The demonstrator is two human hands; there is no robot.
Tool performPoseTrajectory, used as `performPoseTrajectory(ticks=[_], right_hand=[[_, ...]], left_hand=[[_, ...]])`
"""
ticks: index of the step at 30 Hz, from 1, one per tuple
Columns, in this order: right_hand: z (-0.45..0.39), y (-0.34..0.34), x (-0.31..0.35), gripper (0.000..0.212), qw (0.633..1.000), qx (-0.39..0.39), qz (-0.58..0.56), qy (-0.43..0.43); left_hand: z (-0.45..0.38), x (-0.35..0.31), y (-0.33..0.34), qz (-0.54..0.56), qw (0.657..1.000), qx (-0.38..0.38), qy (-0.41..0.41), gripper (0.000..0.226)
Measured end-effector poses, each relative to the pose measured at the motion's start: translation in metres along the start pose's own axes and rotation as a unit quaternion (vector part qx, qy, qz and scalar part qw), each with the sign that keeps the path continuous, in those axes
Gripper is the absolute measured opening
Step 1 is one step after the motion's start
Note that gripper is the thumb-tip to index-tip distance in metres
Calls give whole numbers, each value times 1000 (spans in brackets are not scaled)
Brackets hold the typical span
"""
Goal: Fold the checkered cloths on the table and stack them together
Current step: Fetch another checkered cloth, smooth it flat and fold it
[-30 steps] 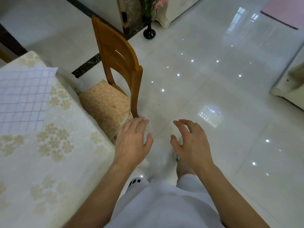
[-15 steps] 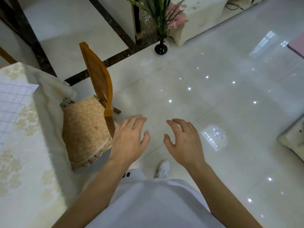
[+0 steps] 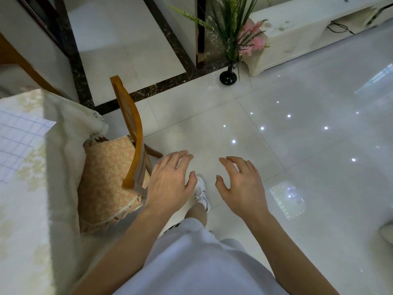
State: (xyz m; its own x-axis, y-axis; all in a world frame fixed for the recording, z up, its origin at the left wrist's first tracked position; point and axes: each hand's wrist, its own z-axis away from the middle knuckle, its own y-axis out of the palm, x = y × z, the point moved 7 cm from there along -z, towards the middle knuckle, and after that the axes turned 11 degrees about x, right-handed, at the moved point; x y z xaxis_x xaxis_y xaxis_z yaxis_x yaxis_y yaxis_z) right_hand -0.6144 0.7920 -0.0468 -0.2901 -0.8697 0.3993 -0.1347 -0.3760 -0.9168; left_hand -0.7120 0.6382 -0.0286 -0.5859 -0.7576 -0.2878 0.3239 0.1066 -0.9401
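Now we face away from the work, both hands empty.
Our left hand (image 3: 169, 184) and right hand (image 3: 241, 188) hang released over the floor (image 3: 297, 145); the checkered cloth (image 3: 19, 141) lies on the desk (image 3: 32, 220), where turning blind risks bumping the chair (image 3: 131, 133).

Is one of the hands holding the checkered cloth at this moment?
No, the left hand and the right hand hover empty over the floor, while the checkered cloth lies on the table apart from them.

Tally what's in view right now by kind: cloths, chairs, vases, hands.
White checkered cloth with blue grid lines: 1
Wooden chair with orange patterned cushion: 1
Black vase with green and pink flowers: 1
Bare hands, left and right: 2
Total: 5
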Motion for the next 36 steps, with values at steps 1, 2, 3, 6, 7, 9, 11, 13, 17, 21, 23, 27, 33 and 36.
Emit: performPoseTrajectory(ticks=[1,2,3,6,7,9,11,13,17,21,23,27,33,36], right_hand=[[-13,-1,-2,42,1000,-3,2,-4],[-26,-1,-5,42,1000,-5,3,-7],[-40,0,-7,42,1000,-7,4,-9],[-89,4,-12,42,1000,4,6,-24],[-108,6,-12,42,999,10,8,-31],[-147,6,-13,43,999,23,14,-45],[-189,3,-10,43,997,33,21,-60],[-230,1,-3,42,996,35,25,-78],[-304,0,18,43,992,33,22,-123],[-358,7,35,43,987,52,17,-151],[-384,14,44,43,984,67,17,-167],[-438,29,63,45,975,103,17,-196],[-530,61,101,46,953,165,23,-253],[-585,85,127,47,932,199,19,-303]], left_hand=[[-11,3,-1,1,1000,-3,-5,42],[-23,5,-2,3,1000,-7,-8,43],[-36,8,-4,5,1000,-10,-10,45],[-80,20,-10,6,999,-21,-23,49],[-97,26,-13,6,999,-25,-33,49],[-127,39,-21,4,998,-25,-57,47],[-157,54,-32,7,996,-28,-80,45],[-183,68,-44,12,994,-37,-101,42],[-228,97,-67,13,990,-59,-130,39],[-260,126,-80,14,984,-66,-162,40],[-274,141,-87,22,981,-71,-178,41],[-298,172,-98,36,972,-84,-216,44],[-346,229,-109,58,952,-78,-290,47],[-369,263,-119,62,934,-76,-345,49]])
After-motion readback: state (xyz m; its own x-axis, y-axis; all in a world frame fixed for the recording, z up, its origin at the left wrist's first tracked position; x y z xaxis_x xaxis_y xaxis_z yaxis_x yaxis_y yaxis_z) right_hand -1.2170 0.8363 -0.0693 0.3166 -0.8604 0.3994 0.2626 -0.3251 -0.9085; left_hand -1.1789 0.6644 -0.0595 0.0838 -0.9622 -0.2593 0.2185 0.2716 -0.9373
